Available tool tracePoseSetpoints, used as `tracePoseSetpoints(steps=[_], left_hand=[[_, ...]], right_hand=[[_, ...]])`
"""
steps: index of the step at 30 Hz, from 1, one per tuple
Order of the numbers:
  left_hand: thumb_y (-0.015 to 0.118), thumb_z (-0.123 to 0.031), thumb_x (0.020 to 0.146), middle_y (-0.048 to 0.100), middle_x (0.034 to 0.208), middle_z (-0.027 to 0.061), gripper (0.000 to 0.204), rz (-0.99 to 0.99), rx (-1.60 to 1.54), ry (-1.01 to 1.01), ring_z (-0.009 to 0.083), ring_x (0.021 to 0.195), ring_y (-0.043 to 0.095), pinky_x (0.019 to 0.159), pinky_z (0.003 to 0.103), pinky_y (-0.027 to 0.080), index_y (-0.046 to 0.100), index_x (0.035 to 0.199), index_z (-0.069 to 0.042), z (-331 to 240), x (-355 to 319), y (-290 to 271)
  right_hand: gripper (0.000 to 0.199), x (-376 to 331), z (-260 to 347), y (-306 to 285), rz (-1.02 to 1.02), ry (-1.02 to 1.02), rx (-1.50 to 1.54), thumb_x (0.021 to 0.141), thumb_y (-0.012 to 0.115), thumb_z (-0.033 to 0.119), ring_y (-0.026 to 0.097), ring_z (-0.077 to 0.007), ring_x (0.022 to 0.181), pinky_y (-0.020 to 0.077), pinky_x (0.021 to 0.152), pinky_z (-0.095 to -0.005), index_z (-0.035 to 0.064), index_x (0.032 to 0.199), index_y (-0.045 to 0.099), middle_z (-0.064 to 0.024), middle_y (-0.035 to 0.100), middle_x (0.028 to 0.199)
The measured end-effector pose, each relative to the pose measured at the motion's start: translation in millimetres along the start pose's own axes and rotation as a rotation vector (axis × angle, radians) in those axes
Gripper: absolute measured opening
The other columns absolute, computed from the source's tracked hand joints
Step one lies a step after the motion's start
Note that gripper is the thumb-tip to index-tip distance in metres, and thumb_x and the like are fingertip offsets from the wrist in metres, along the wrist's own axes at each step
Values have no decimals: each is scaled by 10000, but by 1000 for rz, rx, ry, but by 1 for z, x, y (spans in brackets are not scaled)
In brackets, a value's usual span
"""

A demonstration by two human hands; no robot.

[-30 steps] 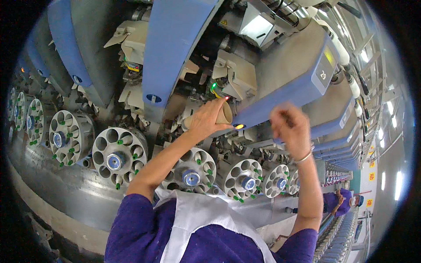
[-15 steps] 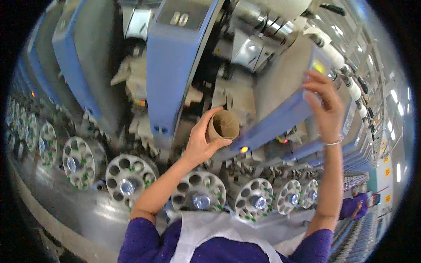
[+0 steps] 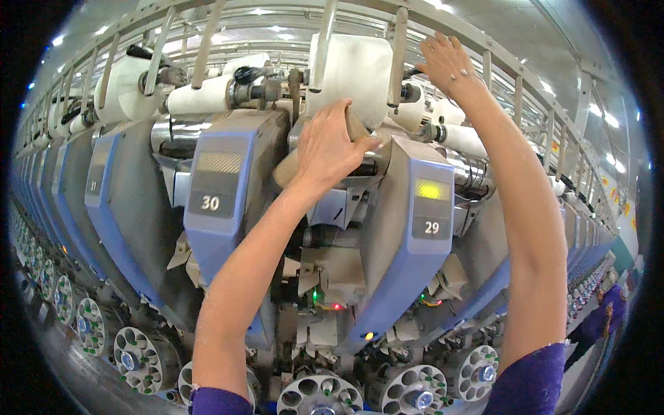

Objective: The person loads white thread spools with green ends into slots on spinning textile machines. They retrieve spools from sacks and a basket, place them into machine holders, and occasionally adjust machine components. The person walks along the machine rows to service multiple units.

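My left hand (image 3: 328,149) is wrapped round a tan cardboard cone (image 3: 286,170), tilted beneath a large white yarn package (image 3: 356,72) on the winding machine. The fingers hide the cone's middle; its ends show on both sides of the hand. Up and to the right, my right hand (image 3: 446,66) is raised at a black lever handle (image 3: 413,71) beside that package, fingers curled over it. The hand covers most of the lever. Under my left hand lies the metal drum area between two blue-and-grey winding units.
A blue-fronted unit (image 3: 423,207) with a lit yellow-green panel stands right of my left hand, and another unit (image 3: 216,187) to its left. Metal rails (image 3: 519,72) run overhead. Round bobbin magazines (image 3: 418,398) line the bottom. A person in purple (image 3: 605,315) stands far right.
The view has tipped up towards the packages. My left hand has carried the cone from low between the units up to the white package, and my right hand has reached the lever.
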State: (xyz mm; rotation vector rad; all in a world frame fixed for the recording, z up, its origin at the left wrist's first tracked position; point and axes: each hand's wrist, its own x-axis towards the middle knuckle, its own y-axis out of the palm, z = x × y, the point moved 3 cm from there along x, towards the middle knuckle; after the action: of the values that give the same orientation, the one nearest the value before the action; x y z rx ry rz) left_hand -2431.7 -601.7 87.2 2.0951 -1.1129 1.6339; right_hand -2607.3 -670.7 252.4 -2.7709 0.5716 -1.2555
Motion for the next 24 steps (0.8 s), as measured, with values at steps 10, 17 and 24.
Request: tracePoseSetpoints(steps=[10,17,24], left_hand=[[739,-162,657,580,1038,130,588,-93,596,424,280,1009,553,903,416,398,504,1164,18,10,90,84],[798,-206,657,551,1140,137,721,-293,188,728,316,1068,510,977,430,361,476,1290,-79,28,111,107],[749,-244,712,652,999,132,503,9,480,688,263,961,619,853,380,455,579,1087,44,49,116,129]], right_hand=[[414,-8,-54,82,-92,2,64,831,611,452,640,-335,758,511,689,-427,48,761,672,-142,652,753],[396,-47,-48,67,-230,-35,43,872,586,402,616,-311,663,482,587,-395,49,694,613,-119,608,666],[221,-59,-5,40,-310,13,-76,849,617,278,675,-231,661,535,554,-338,85,745,641,-73,652,691]])
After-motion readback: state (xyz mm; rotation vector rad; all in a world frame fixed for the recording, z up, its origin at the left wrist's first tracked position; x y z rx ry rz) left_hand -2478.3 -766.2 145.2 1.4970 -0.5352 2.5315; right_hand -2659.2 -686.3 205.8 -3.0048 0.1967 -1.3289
